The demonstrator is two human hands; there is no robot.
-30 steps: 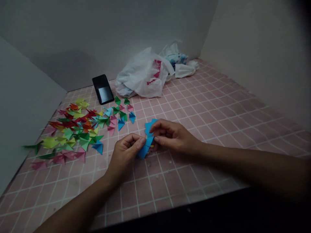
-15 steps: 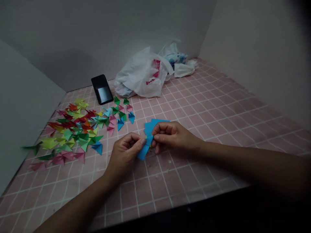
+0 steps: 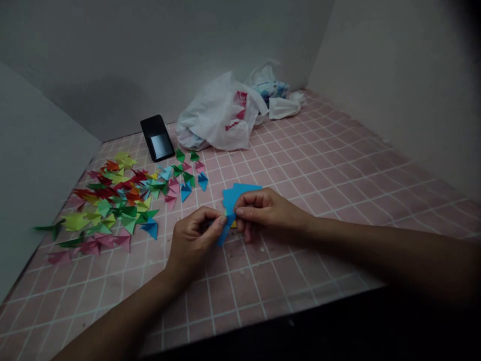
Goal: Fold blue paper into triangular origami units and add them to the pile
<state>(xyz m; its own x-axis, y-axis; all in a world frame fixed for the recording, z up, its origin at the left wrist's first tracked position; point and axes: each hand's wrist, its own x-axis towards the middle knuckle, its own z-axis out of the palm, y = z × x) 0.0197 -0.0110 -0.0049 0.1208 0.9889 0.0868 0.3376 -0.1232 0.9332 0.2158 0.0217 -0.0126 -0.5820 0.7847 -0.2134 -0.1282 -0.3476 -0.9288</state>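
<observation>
My left hand (image 3: 197,233) and right hand (image 3: 259,213) both pinch the small blue paper (image 3: 225,232), just on the near side of the blue sheets (image 3: 235,194). I should line up its edges before pressing any crease, keeping my grip light and steady.

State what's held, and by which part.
A blue paper piece: the left hand pinches its left side, the right hand its upper right corner.

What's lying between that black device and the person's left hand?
In the head view, small folded papers in pink, green and blue lie between the black device and the left hand.
</observation>
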